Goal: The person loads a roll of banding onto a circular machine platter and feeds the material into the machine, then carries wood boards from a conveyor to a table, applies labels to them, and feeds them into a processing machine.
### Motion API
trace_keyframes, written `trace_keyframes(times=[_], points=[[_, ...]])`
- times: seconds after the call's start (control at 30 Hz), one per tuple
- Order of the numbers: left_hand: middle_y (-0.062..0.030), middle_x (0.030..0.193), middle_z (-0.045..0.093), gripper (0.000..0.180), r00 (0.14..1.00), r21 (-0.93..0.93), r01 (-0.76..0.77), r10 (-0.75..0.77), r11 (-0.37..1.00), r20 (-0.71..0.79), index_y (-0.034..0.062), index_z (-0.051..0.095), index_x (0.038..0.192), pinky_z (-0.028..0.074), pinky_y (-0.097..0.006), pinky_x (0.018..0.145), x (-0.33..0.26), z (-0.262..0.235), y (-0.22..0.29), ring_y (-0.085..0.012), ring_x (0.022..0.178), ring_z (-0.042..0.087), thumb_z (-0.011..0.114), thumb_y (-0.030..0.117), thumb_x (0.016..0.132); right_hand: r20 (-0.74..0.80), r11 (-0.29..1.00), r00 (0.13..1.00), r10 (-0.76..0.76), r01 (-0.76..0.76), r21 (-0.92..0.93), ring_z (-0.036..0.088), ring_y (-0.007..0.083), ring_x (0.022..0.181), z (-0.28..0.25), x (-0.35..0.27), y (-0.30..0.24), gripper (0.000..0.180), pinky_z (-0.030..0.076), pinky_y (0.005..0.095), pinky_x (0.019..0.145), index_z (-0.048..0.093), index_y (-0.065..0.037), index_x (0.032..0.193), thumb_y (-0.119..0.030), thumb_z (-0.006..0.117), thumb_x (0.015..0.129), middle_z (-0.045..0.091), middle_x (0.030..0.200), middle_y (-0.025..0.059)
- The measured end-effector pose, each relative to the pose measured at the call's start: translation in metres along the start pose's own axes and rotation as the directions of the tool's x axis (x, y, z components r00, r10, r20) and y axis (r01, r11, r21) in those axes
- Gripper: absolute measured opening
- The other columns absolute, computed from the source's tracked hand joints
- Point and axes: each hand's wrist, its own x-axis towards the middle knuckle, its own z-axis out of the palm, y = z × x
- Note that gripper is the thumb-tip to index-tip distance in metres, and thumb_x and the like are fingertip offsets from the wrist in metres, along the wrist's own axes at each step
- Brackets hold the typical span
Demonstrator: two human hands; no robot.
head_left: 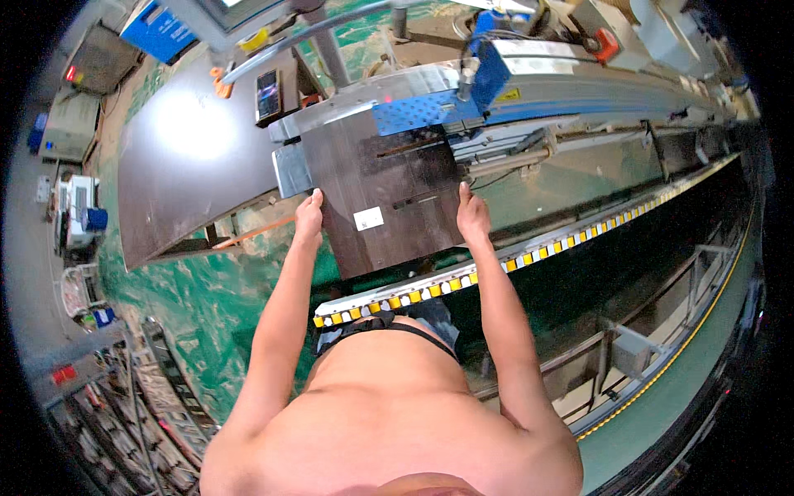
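A dark brown wood-grain panel (372,182) with two slots lies in front of me, a white label (369,218) stuck on its near half. My left hand (309,217) grips the panel's left edge, thumb on top. On the opposite edge my right hand (472,213) holds it the same way, with the fingers underneath hidden. The panel's far end reaches under a blue perforated plate (418,112) on the machine. Beside its far left edge sits a grey metal block (293,169).
A large dark board (178,165) lies at the left, with a phone (268,96) at its far right corner. Along my front runs a rail with yellow rollers (529,258). A blue machine head (488,78) stands beyond the panel. Shelving (637,347) is at the lower right.
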Motion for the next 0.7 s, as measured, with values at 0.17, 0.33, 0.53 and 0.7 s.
trace_keyframes(times=[0.17, 0.33, 0.53, 0.7], points=[[0.0015, 0.082, 0.063, 0.032, 0.994, 0.064, 0.086, -0.08, 0.994, -0.079, 0.0075, 0.062, 0.106, 0.031, -0.024, 0.043, -0.027, 0.088, 0.017, -0.007, 0.057, 0.051, 0.054, 0.036, 0.093, -0.001, 1.0, 1.0, -0.022, 0.022, -0.019, 0.059, 0.0462, 0.086, -0.05, 0.04, 0.036, 0.075, 0.046, 0.0517, 0.076, 0.064, 0.004, 0.083, -0.057, 0.022, 0.094, 0.061, 0.089, 0.0305], [0.0043, 0.066, 0.055, 0.028, 0.994, 0.042, 0.085, -0.082, 0.996, -0.071, 0.0107, 0.062, 0.094, 0.023, -0.022, 0.037, -0.046, 0.149, 0.029, -0.0045, 0.043, 0.035, 0.054, 0.038, 0.092, 0.039, 1.0, 0.999, 0.008, -0.007, -0.03, 0.059, 0.0449, 0.085, -0.08, 0.072, 0.057, 0.07, 0.047, 0.0516, 0.076, 0.062, 0.004, 0.089, -0.053, 0.021, 0.096, 0.062, 0.09, 0.0277], [-0.0064, 0.092, 0.065, 0.035, 0.995, -0.008, 0.09, -0.09, 0.996, -0.032, -0.0016, 0.06, 0.106, 0.048, -0.034, 0.068, -0.025, 0.188, 0.008, -0.0187, 0.077, 0.059, 0.05, 0.03, 0.095, -0.038, 0.981, 0.983, -0.181, 0.178, -0.071, 0.058, 0.0449, 0.09, -0.114, 0.092, 0.088, 0.072, 0.045, 0.0512, 0.08, 0.062, 0.005, 0.095, -0.056, 0.023, 0.095, 0.062, 0.093, 0.0272], [-0.009, 0.086, 0.064, 0.032, 0.968, 0.125, 0.226, -0.209, 0.966, -0.139, 0.0024, 0.061, 0.103, 0.045, -0.032, 0.067, -0.021, 0.236, 0.001, -0.0179, 0.072, 0.056, 0.056, 0.032, 0.093, -0.38, 0.996, 0.923, -0.059, 0.078, 0.035, 0.058, 0.0434, 0.091, -0.145, 0.075, 0.112, 0.049, 0.047, 0.048, 0.076, 0.061, -0.001, 0.103, -0.042, 0.033, 0.098, 0.063, 0.094, 0.0238]])
